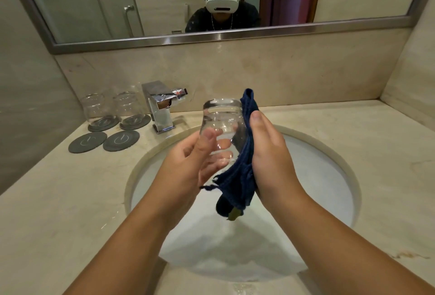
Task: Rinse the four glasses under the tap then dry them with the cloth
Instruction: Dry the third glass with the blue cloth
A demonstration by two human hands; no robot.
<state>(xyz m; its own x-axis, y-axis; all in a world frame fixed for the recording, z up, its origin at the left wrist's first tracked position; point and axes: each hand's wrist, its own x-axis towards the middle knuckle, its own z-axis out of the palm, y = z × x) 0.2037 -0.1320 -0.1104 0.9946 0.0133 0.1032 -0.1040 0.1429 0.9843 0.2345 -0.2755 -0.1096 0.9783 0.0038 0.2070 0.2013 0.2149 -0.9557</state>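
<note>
Over the white sink basin [317, 177], my left hand [188, 165] grips a clear glass [222, 120] turned with its base up. My right hand [268, 153] presses a dark blue cloth [237, 181] against the glass's right side, thumb over the cloth's upper part. The cloth's lower end hangs into the basin. Two more clear glasses, one [97, 109] beside the other [130, 107], stand upside down on grey coasters at the back left. A chrome tap [162, 106] stands behind the basin; no water runs from it.
Two bare grey coasters, one [87, 141] left of the other [121, 140], lie in front of the standing glasses. Beige stone counter [364, 141] surrounds the basin. A mirror [164, 0] hangs above the backsplash; walls close in left and right.
</note>
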